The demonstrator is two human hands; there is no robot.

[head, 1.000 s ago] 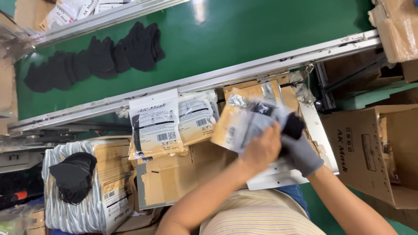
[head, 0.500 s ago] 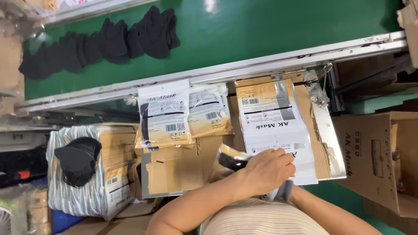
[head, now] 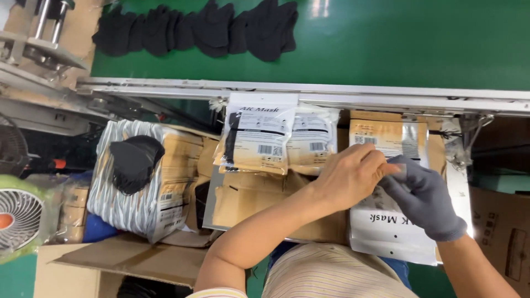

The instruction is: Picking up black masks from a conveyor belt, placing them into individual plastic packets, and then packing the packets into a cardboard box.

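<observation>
Cluttered bench (head: 248,201), pouch (head: 389,223) half-hidden under hands

A glossy plastic pouch (head: 393,232) is lying under both hands. The right hand (head: 424,196) is wearing a grey knit cloth glove; the left hand (head: 353,174) is showing bare. Matt black cloth masks (head: 204,27) are sitting on a smooth green belt (head: 414,44) with a metal rail (head: 165,86). Matt cardboard (head: 248,201) is lying below.
</observation>
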